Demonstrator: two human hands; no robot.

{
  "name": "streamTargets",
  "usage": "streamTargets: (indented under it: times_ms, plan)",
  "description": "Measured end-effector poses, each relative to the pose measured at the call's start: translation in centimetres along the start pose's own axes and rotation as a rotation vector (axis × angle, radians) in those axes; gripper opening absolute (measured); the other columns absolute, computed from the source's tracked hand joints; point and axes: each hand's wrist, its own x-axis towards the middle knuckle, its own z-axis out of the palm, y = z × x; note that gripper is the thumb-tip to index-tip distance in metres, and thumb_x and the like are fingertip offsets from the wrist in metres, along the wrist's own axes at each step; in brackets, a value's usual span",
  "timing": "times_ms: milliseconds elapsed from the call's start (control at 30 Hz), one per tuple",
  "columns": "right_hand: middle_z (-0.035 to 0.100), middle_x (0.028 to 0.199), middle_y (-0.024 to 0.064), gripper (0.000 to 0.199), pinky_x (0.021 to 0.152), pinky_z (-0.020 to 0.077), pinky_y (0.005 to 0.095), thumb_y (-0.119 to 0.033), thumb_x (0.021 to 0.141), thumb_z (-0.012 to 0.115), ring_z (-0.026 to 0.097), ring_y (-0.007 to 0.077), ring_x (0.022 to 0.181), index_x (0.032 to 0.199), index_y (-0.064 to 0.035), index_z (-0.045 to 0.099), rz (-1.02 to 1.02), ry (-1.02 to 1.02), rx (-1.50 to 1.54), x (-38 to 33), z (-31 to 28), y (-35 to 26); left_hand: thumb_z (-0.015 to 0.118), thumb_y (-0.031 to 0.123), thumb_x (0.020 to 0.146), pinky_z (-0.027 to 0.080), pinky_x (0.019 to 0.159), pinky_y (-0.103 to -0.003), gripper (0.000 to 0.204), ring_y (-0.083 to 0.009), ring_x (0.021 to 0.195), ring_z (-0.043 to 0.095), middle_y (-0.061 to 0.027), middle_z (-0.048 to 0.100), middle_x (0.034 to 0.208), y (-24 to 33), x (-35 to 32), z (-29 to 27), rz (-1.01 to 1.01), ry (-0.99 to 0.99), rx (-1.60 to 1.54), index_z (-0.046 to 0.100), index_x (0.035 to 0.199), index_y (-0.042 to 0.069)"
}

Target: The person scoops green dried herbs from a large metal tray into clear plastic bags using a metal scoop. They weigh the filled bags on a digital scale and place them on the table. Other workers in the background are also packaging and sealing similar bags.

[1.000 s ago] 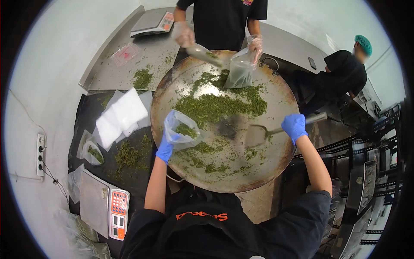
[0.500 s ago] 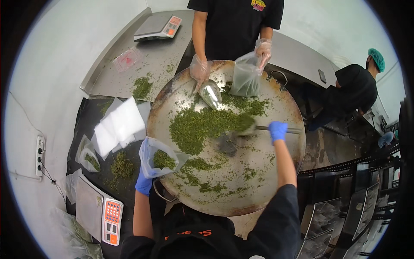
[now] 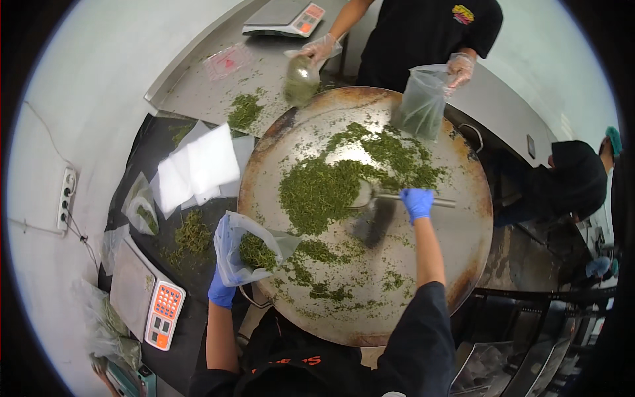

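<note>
My left hand (image 3: pixel 221 289), in a blue glove, grips a clear plastic bag (image 3: pixel 228 255) at the pan's near left edge. The bag's mouth gapes, and shredded green leaves (image 3: pixel 258 253) lie inside. In my blue-gloved right hand (image 3: pixel 417 204) is the handle of a metal scoop (image 3: pixel 364 196), closed round it over the pan. The scoop's head meets the right side of the main leaf pile (image 3: pixel 317 195). Beneath is a wide, shallow metal pan (image 3: pixel 436 264) with browned edges and scattered leaf bits.
Across the pan, a co-worker in clear gloves holds a scoop (image 3: pixel 301 81) and a plastic bag (image 3: pixel 421 102). Flat plastic bags (image 3: pixel 198 165), a leaf clump (image 3: pixel 193 235) and a scale (image 3: pixel 162 308) lie left. Another scale (image 3: pixel 284 18) stands behind. Someone sits at right.
My right hand and scoop have shifted left toward the pile. The co-worker's scoop has lifted from the pan toward the back table, now with leaves in it. The view has shifted slightly.
</note>
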Motion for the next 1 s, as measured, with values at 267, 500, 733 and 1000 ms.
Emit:
streamTargets:
  times_ms: [267,500,733,1000]
  plan:
    - [0.059,0.062,0.0142,0.041,0.059,0.0452,0.0385,-0.044,0.079,0.046,0.057,0.0319,0.057,0.061,-0.0119,0.064,0.042,-0.128,0.569,-2.6,6.0,-15.8,0.085,0.005,0.042,0.035,0.099,-0.039,0.122,-0.0203,0.12,0.036,-0.0077,0.031,0.134,1.5,0.2,-0.3,0.151,0.106,0.204,0.01,0.138,0.012]
    - [0.059,0.06,0.0117,0.044,0.056,0.045,0.0369,-0.046,0.078,0.044,0.056,0.0289,0.053,0.062,-0.0106,0.065,0.01,-0.101,0.545,-2.5,-4.0,-10.3,0.086,0.02,0.047,0.027,0.102,-0.039,0.117,-0.0236,0.123,0.032,-0.0122,0.025,0.136,3.3,1.6,0.4,0.292,0.063,0.381,0.013,0.137,0.003]
    - [0.052,0.051,0.0138,0.04,0.049,0.04,0.0388,-0.036,0.078,0.05,0.051,0.0317,0.048,0.051,-0.008,0.059,-0.045,0.219,0.323,-6.8,-23.3,-2.2,0.08,0.036,0.052,0.021,0.104,-0.038,0.111,-0.0278,0.126,0.024,-0.0158,0.02,0.138,-0.6,4.1,3.9,0.428,-0.034,0.54,0.017,0.135,0.0]
    - [0.052,0.047,0.0103,0.028,0.063,0.0361,0.038,-0.026,0.073,0.054,0.051,0.0266,0.045,0.049,-0.0113,0.058,-0.232,0.311,0.089,-14.2,-32.2,-6.9,0.08,0.034,0.054,0.019,0.106,-0.038,0.112,-0.0271,0.129,0.018,-0.0141,0.015,0.139,-0.7,6.6,11.8,0.213,-0.051,-0.08,0.011,0.137,0.005]
